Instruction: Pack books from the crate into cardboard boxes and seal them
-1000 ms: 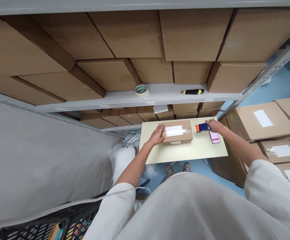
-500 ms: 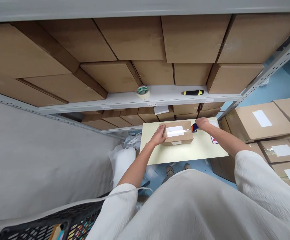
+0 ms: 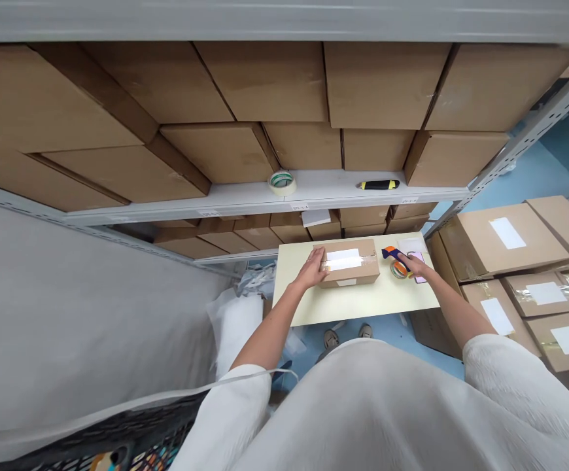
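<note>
A small brown cardboard box [image 3: 369, 268] lies on a pale yellow board [image 3: 324, 307]. Clear tape and a white label [image 3: 342, 259] run along its top. My left hand [image 3: 312, 269] holds the box at its left end, with the fingers over the top edge. In my right hand [image 3: 414, 265] is a dark blue and orange tape dispenser [image 3: 396, 256], gripped just right of the box and apart from it. Its tape roll shows below the handle. Beside that hand lies a phone-like pink and white flat thing [image 3: 420, 275], partly covered.
Shelves in front hold several large cartons [image 3: 245, 152]. On the shelf edge are a masking tape roll [image 3: 282, 184] and a yellow-black utility knife [image 3: 379, 185]. Labelled boxes [image 3: 520, 239] are stacked at right. A black crate [image 3: 161, 432] stands at lower left.
My right hand has drawn the tape dispenser away from the box's right end, toward the right and nearer me. My left hand stays on the box. The view has shifted slightly.
</note>
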Tool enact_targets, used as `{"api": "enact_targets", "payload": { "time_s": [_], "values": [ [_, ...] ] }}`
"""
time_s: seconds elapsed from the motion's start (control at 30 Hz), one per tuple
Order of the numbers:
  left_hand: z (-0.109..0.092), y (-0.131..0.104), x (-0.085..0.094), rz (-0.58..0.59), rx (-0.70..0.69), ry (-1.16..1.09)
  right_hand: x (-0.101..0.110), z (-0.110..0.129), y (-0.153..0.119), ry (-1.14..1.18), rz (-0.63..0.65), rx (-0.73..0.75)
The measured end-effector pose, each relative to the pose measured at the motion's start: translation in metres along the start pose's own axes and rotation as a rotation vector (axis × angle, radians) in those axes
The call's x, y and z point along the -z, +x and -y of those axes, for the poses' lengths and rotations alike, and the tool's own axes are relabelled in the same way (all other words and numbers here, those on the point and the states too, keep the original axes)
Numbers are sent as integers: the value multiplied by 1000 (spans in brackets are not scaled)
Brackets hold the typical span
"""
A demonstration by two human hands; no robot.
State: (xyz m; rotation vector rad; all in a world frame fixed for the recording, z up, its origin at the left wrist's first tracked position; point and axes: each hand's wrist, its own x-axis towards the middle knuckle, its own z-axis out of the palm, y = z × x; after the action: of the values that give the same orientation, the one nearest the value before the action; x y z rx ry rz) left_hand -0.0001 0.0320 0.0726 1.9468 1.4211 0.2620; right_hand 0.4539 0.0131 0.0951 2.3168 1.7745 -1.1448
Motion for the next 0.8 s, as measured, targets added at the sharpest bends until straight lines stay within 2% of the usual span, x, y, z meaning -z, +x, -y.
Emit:
{"api": "enact_targets", "payload": {
  "time_s": [0.1, 0.17, 0.23, 0.33, 0.43, 0.57, 0.67, 0.8],
  "values": [
    [0, 0, 0, 1, -4, -1, 6, 4, -20, 173, -54, 9],
    [0, 0, 0, -3, -13, -5, 20, 21, -32, 149, -146, 152],
    [0, 0, 0, -9, -25, -9, 39, 50, -39, 80, -249, 339],
    [-1, 0, 0, -18, -41, -8, 69, 112, -40, -43, -366, 637],
    [-5, -1, 1, -19, -24, -2, 89, 185, -25, -198, -462, 840],
    [-9, -4, 0, -11, -23, 3, 98, 265, 10, -398, -559, 911],
    [-9, -4, 0, -19, -38, -14, 97, 298, 40, -507, -588, 902],
    [-8, -5, -1, -11, -53, -26, 90, 315, 69, -528, -600, 878]
  ]
}}
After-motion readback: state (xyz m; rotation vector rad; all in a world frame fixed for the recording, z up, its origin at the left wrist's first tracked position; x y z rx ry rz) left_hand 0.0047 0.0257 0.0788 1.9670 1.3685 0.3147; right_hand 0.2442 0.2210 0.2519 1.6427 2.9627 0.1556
